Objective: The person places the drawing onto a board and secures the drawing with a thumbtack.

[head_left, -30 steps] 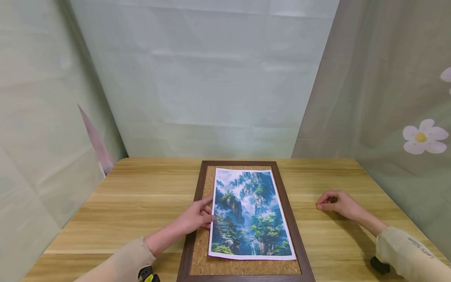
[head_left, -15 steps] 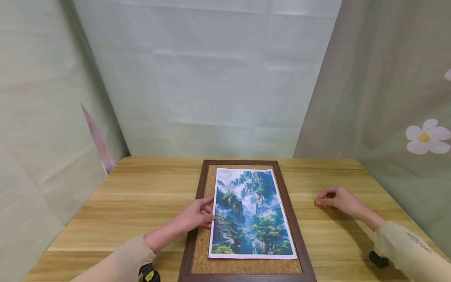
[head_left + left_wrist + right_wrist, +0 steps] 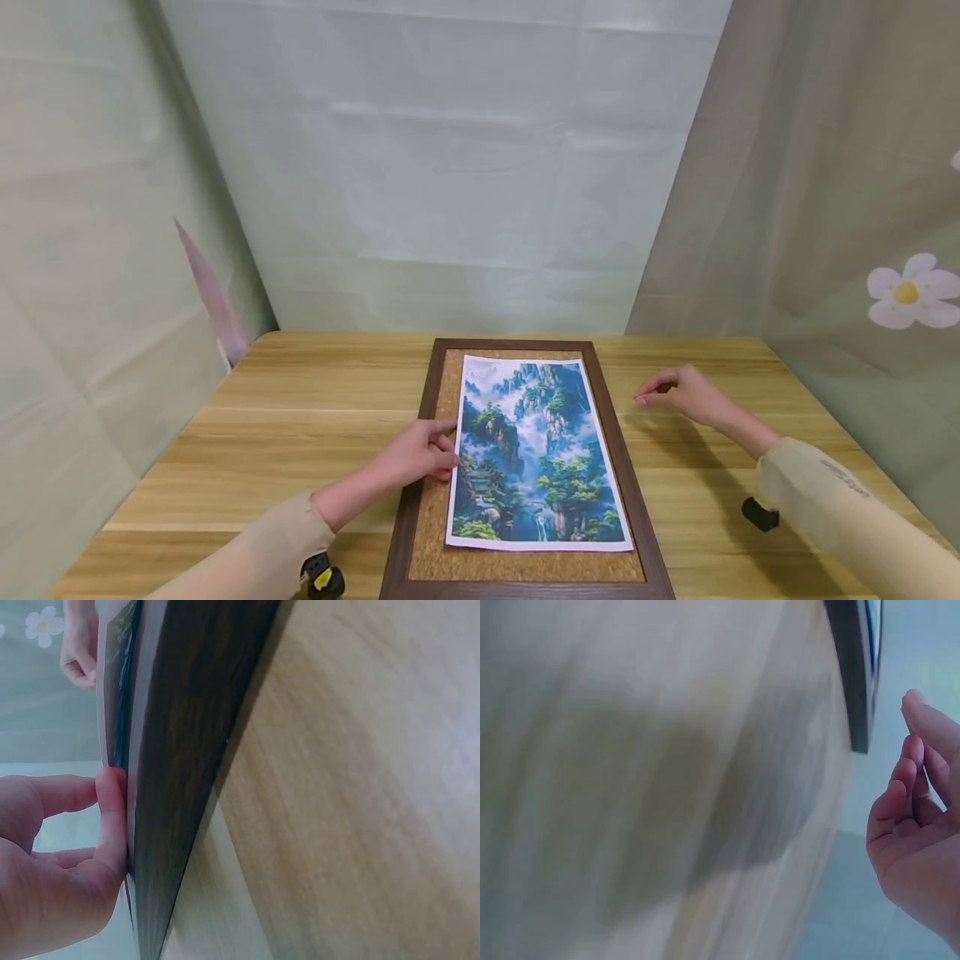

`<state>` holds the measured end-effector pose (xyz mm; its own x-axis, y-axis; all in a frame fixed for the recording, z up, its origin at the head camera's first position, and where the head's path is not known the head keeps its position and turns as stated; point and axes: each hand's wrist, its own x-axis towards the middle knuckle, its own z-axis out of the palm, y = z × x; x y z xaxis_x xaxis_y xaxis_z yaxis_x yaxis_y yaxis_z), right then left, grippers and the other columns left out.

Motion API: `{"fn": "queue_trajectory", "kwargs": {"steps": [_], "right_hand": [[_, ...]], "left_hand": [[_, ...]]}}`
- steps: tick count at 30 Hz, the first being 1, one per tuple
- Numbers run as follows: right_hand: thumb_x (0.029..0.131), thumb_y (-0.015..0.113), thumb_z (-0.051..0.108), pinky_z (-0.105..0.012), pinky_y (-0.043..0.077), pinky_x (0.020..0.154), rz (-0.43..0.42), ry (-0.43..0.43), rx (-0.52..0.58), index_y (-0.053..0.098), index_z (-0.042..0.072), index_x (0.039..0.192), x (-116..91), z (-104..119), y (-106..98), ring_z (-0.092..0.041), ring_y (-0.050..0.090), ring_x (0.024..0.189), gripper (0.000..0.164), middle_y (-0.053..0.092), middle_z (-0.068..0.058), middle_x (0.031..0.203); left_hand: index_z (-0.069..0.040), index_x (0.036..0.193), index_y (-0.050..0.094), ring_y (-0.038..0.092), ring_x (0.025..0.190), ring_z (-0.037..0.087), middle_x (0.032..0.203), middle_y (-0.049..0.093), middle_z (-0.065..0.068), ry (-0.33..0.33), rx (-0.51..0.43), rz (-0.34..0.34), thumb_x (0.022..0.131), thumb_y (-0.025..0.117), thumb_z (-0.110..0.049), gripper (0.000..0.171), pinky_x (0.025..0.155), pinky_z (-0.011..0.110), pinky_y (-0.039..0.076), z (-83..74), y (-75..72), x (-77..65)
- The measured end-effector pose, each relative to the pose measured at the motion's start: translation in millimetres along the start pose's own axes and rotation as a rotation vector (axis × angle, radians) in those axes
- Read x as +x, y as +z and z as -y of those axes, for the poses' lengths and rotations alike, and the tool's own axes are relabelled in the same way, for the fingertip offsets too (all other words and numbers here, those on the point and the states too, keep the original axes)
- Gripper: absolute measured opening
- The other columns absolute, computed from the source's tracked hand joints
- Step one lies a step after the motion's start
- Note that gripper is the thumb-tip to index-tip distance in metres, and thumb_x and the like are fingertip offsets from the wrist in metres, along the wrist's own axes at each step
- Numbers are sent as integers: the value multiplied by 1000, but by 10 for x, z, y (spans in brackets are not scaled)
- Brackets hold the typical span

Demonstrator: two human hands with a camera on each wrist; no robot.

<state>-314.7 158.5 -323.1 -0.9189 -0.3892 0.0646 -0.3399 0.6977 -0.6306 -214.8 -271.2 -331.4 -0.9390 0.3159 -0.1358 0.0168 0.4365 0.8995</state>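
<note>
A printed mountain-and-waterfall picture [image 3: 536, 458] on white-edged paper lies on a cork board [image 3: 525, 568] with a dark brown wooden frame [image 3: 633, 500]. At the print's left edge, my left hand [image 3: 412, 454] holds the paper between thumb and fingers. The left wrist view shows its fingertips [image 3: 111, 780] close together at the paper's rim, beside the frame's side [image 3: 187, 712]. To the right of the board, my right hand [image 3: 686, 396] is raised over the table, thumb and forefinger pinched around something tiny. An earlier frame shows orange there; now the fingers hide it.
The board stands on a light wood-grain table [image 3: 300, 433]. Pale fabric [image 3: 450, 167] hangs behind, and a curtain with a white flower [image 3: 911, 292] borders the right side. Both wrists carry dark bands, the left one [image 3: 322, 575] with yellow on it.
My right hand has lifted from the tabletop and moved leftward, away from me and closer to the board. The left hand stays at the print's left edge. The head view has shifted slightly.
</note>
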Motion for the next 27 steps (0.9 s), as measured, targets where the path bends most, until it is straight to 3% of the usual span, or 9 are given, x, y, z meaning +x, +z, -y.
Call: {"fn": "queue_trajectory", "kwargs": {"steps": [6, 17, 27], "right_hand": [[92, 70, 25, -26, 45, 62, 23, -60, 40, 76, 7, 100, 195, 176, 64, -23, 59, 80, 21, 72, -8, 96], [95, 67, 24, -28, 47, 68, 26, -174, 54, 75, 6, 104, 605, 444, 154, -25, 58, 83, 21, 73, -8, 97], [97, 63, 23, -41, 50, 74, 66, -174, 100, 74, 6, 108, 979, 676, 295, -35, 60, 90, 22, 71, -10, 103]], "left_hand": [[17, 146, 33, 65, 66, 12, 88, 67, 15, -3, 6, -3, 88, 64, 2, 67, 64, 31, 60, -4, -1, -16], [16, 145, 34, 64, 65, 12, 86, 66, 13, -1, 14, -3, 87, 66, 2, 68, 63, 31, 59, -36, -4, -29], [16, 145, 33, 64, 66, 12, 87, 65, 14, -5, 9, 5, 87, 66, 2, 69, 63, 31, 60, -59, -8, -35]]}}
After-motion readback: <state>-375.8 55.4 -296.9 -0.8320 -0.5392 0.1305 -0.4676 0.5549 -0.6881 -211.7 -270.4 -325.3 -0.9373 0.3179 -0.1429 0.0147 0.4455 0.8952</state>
